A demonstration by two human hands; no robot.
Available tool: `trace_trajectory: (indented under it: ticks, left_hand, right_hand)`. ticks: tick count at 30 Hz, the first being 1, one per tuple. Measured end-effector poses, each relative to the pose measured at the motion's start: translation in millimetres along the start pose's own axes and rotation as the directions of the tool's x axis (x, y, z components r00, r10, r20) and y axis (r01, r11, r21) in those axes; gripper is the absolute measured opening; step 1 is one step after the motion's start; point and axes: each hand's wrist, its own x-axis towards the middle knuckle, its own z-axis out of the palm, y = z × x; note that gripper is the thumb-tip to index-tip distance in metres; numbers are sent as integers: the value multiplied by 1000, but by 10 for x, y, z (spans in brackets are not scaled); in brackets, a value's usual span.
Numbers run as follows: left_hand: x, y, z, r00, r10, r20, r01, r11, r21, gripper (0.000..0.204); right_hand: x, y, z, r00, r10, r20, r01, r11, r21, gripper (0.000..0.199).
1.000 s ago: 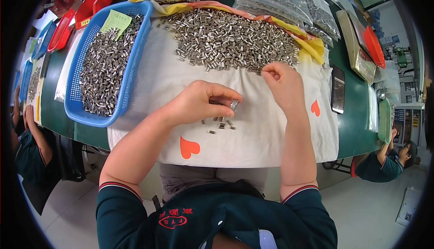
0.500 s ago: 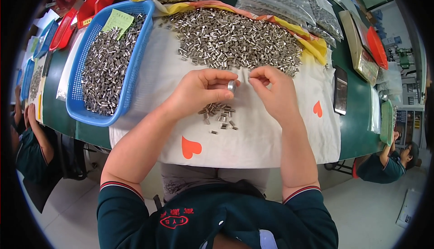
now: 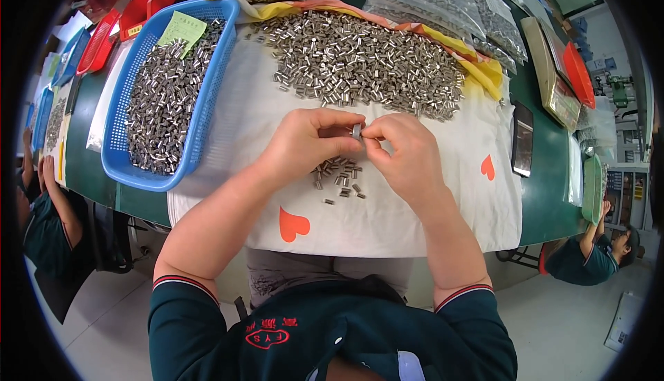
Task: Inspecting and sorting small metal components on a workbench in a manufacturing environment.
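Between the thumb and fingers of my left hand (image 3: 304,142) a small silver metal ring (image 3: 357,131) stands on edge. My right hand (image 3: 409,149) is closed in a pinch, its fingertips right at the ring's right side. Whatever those fingertips hold, if anything, is hidden or too small to make out. Below the hands, a small group of short metal cylinders (image 3: 344,173) lies scattered on a white cloth (image 3: 387,218). Beyond the hands spreads a big heap of the same kind of cylinders (image 3: 360,59).
At left stands a blue plastic basket (image 3: 114,139) full of cylinders with a green paper slip (image 3: 181,32). Bags of metal parts (image 3: 422,1) line the back. A dark phone-like object (image 3: 522,139) lies at right. Other people sit at both sides.
My right hand has moved left, closing the gap so its fingertips now meet the ring. My left hand still holds the ring in nearly the same spot.
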Motion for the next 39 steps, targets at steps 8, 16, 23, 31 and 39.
trace_trajectory:
  ticks: [8,16,23,31,39]
  left_hand:
    - [1,32,7,1000,5,-9,-4,995,104,36]
    - [25,7,-44,997,-10,73,14,999,-51,36]
    - [-26,39,-4,989,-15,145,3,997,81,34]
    - [-24,73,-11,982,-34,185,20,997,80,32]
    - [17,0,-40,979,1,202,3,1000,-21,32]
  right_hand:
    - [-6,-45,-7,999,47,8,-47,999,-5,8]
    - [48,18,-148,888,360,285,-450,807,382,6]
    - [53,301,-222,843,430,324,-530,769,357,6]
    - [118,451,3,989,133,-66,-147,946,-288,5]
    - [86,388,-25,984,176,14,-162,934,-318,4]
